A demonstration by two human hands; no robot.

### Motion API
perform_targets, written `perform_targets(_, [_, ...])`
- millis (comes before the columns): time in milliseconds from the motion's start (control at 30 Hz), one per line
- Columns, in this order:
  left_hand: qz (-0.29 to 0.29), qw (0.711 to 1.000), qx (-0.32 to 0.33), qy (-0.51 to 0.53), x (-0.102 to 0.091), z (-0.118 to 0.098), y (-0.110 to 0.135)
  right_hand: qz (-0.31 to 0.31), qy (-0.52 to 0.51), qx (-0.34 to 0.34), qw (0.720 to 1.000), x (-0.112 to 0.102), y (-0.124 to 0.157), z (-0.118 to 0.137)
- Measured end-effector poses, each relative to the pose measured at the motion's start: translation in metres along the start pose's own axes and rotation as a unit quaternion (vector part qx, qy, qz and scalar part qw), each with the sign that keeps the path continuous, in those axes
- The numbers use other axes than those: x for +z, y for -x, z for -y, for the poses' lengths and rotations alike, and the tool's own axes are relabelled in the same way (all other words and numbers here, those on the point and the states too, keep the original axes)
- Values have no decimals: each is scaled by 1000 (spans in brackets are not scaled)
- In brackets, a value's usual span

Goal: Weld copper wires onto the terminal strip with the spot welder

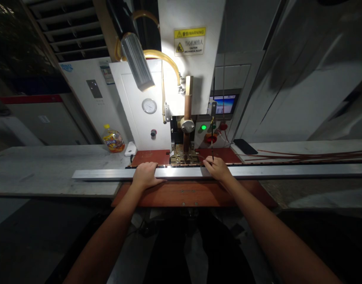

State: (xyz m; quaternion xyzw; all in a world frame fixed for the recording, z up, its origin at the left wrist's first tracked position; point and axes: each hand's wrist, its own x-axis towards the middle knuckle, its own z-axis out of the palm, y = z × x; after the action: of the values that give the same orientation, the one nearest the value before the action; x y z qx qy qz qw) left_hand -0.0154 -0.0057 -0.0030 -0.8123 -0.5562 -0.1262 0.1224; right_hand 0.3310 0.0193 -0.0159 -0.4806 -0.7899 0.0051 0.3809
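Observation:
A long aluminium profile (181, 172) lies across the red-brown work plate (187, 193), running from the left bench to the right edge. My left hand (145, 174) rests on top of it, fingers curled over its far edge. My right hand (218, 167) presses on the profile too, fingers closed near a thin dark rod. Between the hands, just behind the profile, sits the press head (187, 130) with its copper-coloured column and the tooling (183, 157) under it.
A white machine cabinet (145, 106) carries a gauge, a green lamp (203, 127) and red buttons. A juice bottle (112, 140) stands on the left bench. On the right bench lie a black phone (245, 146) and thin red-brown strips (311, 154).

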Motion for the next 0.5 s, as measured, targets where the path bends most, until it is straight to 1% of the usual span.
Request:
perform_targets(267, [3,1000,2,-1,-1,-3,-1,-4,2,2,1000,-3,1,-2])
perform_targets(500, [4,1000,1,-5,-2,-6,-3,-2,1,4,1000,0,2,-8])
